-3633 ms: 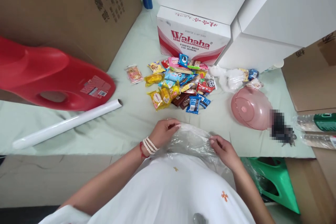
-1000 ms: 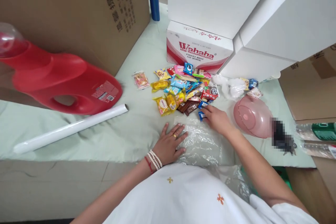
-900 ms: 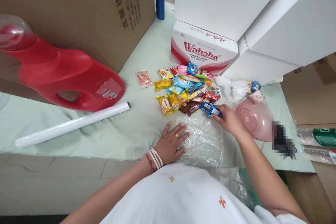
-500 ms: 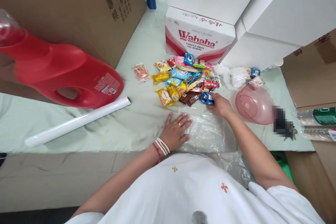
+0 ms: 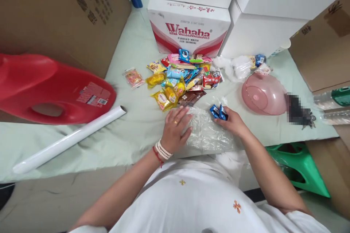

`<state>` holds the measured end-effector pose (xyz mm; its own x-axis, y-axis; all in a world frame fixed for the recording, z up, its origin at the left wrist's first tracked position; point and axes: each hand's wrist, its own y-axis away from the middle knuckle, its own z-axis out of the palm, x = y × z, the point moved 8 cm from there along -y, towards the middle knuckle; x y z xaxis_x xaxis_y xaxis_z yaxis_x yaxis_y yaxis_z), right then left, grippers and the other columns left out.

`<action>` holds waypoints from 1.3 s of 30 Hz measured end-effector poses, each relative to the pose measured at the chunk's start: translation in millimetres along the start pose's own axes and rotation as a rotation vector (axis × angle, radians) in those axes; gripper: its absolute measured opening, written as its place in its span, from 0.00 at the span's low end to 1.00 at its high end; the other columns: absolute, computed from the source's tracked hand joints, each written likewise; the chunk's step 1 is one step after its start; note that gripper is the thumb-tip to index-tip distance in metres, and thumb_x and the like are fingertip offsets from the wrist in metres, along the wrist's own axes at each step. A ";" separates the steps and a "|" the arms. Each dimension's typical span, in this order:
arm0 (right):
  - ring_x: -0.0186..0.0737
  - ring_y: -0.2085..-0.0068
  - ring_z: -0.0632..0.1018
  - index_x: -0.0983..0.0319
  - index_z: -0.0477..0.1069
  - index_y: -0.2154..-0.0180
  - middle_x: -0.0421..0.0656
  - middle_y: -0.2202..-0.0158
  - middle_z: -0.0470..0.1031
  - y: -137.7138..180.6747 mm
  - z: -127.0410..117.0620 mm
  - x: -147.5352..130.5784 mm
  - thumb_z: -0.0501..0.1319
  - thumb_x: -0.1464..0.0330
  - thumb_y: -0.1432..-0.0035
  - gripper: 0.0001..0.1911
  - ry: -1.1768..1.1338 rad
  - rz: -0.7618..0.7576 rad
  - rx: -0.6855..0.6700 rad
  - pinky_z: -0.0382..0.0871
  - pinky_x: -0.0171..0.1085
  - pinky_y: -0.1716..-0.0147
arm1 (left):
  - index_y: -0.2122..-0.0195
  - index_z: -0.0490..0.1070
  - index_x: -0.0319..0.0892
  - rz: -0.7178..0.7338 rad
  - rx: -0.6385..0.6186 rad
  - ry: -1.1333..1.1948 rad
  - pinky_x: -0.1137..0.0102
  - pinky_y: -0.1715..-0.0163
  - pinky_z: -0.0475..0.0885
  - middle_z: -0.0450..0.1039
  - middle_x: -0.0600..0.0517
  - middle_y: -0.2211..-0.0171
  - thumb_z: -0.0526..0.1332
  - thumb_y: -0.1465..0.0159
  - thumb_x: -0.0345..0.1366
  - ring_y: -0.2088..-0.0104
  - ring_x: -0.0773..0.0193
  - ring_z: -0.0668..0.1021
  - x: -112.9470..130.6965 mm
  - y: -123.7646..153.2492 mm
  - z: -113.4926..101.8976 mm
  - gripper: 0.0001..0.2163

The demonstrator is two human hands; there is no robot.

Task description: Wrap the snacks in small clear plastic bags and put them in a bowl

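My right hand (image 5: 232, 121) is closed on small blue snack packets (image 5: 219, 112), pinched between thumb and fingers just above a clear plastic bag (image 5: 207, 131). That crinkled bag lies flat on the pale green tablecloth (image 5: 131, 134) in front of me. My left hand (image 5: 177, 127) rests at the bag's left edge, palm down, its fingers stretched out and holding nothing. Just past its fingertips is a heap of wrapped snacks: yellow-wrapped cakes (image 5: 165, 98), a dark brown packet (image 5: 191, 97), a red packet (image 5: 211, 80) and several others. A pinkish clear packet (image 5: 133, 77) lies apart on the left.
A red jug (image 5: 62, 91) and a white roll (image 5: 71, 140) lie to the left, by a large cardboard box (image 5: 68, 14). A Wahaba-style white and red carton, marked Wahaha (image 5: 188, 29), stands behind the snacks. Right are a pink bowl (image 5: 262, 94), plastic bottles (image 5: 336, 96) and a green stool (image 5: 311, 171).
My right hand has picked up the blue packets from the heap's front edge and drawn them towards me over the bag. The left hand has shifted slightly forward. The view has moved.
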<state>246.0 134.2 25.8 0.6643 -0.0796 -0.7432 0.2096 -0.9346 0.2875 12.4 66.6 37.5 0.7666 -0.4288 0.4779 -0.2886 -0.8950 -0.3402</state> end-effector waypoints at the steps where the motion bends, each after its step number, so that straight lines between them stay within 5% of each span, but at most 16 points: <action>1: 0.40 0.66 0.73 0.61 0.73 0.54 0.39 0.66 0.75 -1.1 2.4 9.4 0.69 0.55 0.50 0.24 -0.064 0.030 0.021 0.67 0.37 0.64 | 0.35 0.65 0.47 0.001 -0.011 -0.035 0.45 0.30 0.49 0.64 0.42 0.31 0.57 0.30 0.40 0.29 0.50 0.62 1.9 6.9 1.2 0.22; 5: 0.38 0.68 0.71 0.61 0.73 0.54 0.38 0.67 0.74 -1.3 -6.0 36.6 0.71 0.51 0.51 0.28 -0.274 0.104 0.169 0.65 0.35 0.67 | 0.30 0.57 0.44 -0.115 -0.131 -0.133 0.42 0.31 0.47 0.60 0.38 0.30 0.57 0.29 0.43 0.31 0.46 0.66 -9.9 33.0 13.7 0.27; 10: 0.37 0.70 0.70 0.62 0.73 0.55 0.37 0.70 0.73 12.7 -43.8 40.5 0.70 0.51 0.49 0.26 -0.225 0.113 0.379 0.64 0.35 0.69 | 0.32 0.60 0.45 -0.167 -0.067 -0.126 0.44 0.33 0.55 0.60 0.37 0.30 0.57 0.28 0.43 0.31 0.46 0.66 -20.6 42.3 3.9 0.25; 13: 0.43 0.62 0.76 0.61 0.72 0.47 0.43 0.60 0.77 20.5 -48.7 1.5 0.69 0.57 0.45 0.26 0.006 -0.116 0.266 0.69 0.38 0.60 | 0.37 0.65 0.47 -0.057 0.055 -0.114 0.43 0.32 0.54 0.69 0.41 0.35 0.59 0.30 0.37 0.31 0.47 0.66 -4.0 34.8 -11.0 0.20; 16: 0.48 0.54 0.78 0.58 0.69 0.41 0.47 0.51 0.76 26.8 -22.3 -40.0 0.67 0.67 0.44 0.28 0.339 -0.318 0.065 0.69 0.39 0.56 | 0.41 0.67 0.47 0.087 0.108 -0.040 0.46 0.34 0.60 0.76 0.43 0.42 0.58 0.32 0.30 0.36 0.50 0.71 18.2 27.6 -20.3 0.18; 21: 0.49 0.54 0.80 0.57 0.65 0.37 0.51 0.42 0.71 17.4 34.8 -50.9 0.65 0.73 0.43 0.33 0.542 -0.286 -0.166 0.71 0.39 0.60 | 0.49 0.70 0.46 0.147 0.096 0.063 0.55 0.50 0.75 0.76 0.43 0.54 0.62 0.35 0.29 0.48 0.51 0.77 25.9 38.1 -28.3 0.14; 25: 0.51 0.46 0.77 0.54 0.55 0.31 0.54 0.32 0.58 35.2 28.5 -42.0 0.66 0.70 0.40 0.38 0.329 -0.374 -0.104 0.74 0.45 0.52 | 0.50 0.72 0.47 0.206 -0.104 0.054 0.54 0.51 0.75 0.77 0.43 0.53 0.63 0.34 0.33 0.49 0.50 0.78 19.4 60.1 -11.4 0.12; 28: 0.49 0.50 0.77 0.54 0.61 0.36 0.53 0.39 0.67 70.0 6.3 -24.4 0.64 0.64 0.34 0.27 0.206 -0.438 -0.011 0.75 0.48 0.51 | 0.49 0.73 0.46 0.131 -0.120 0.025 0.53 0.49 0.75 0.76 0.41 0.48 0.62 0.33 0.34 0.45 0.49 0.77 4.9 64.9 -3.5 0.11; 32: 0.55 0.47 0.74 0.55 0.73 0.47 0.51 0.47 0.74 106.8 9.9 4.1 0.64 0.64 0.34 0.14 0.300 -0.499 -0.027 0.73 0.55 0.49 | 0.55 0.76 0.47 0.152 -0.117 0.015 0.54 0.52 0.74 0.80 0.46 0.53 0.60 0.31 0.32 0.47 0.51 0.78 0.9 54.7 0.0 0.07; 39: 0.46 0.52 0.77 0.56 0.74 0.52 0.49 0.52 0.77 108.6 4.8 9.6 0.57 0.70 0.29 0.09 0.145 -0.487 0.021 0.75 0.47 0.53 | 0.59 0.71 0.45 0.166 -0.214 0.186 0.59 0.50 0.71 0.80 0.50 0.62 0.55 0.29 0.30 0.51 0.57 0.79 3.3 26.4 -13.4 0.06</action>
<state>271.7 30.3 47.0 0.5860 0.4145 -0.6963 0.5065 -0.8581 -0.0845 -0.4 39.9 40.9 0.5868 -0.5688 0.5763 -0.5305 -0.8077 -0.2571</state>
